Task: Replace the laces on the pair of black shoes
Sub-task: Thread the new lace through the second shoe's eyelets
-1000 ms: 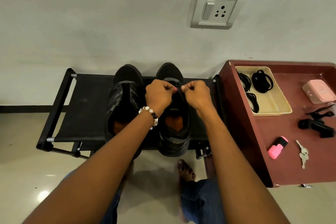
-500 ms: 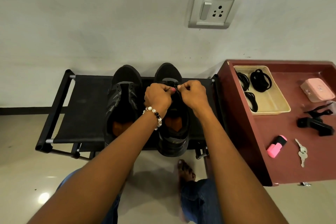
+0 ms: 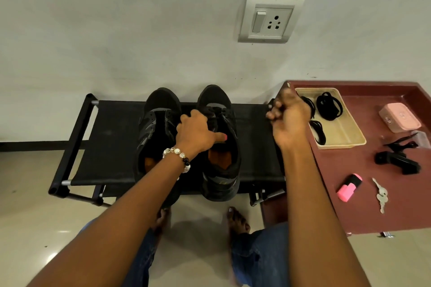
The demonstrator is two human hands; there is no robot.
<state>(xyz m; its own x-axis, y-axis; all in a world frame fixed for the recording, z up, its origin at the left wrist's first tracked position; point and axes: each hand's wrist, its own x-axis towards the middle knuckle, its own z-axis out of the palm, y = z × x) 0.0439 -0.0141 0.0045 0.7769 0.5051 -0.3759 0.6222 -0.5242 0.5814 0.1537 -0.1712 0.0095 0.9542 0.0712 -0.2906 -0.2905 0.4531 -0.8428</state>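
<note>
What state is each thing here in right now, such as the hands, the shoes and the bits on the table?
left hand: resting on the right shoe, fingers at the lacing
right hand: raised near the tray, fingers curled; blurred
right shoe: upright on the rack
left shoe: upright, unlaced
tray: holds black lace bundles
wall switch: position unclear

The two black shoes look like matt mesh cloth with slightly shiny overlay strips. The rack under them has a matt black cloth shelf and metal tubes with plastic joints. The floor is glossy, smooth tile. The side table looks like smooth, dark red wood; the tray is beige plastic.
</note>
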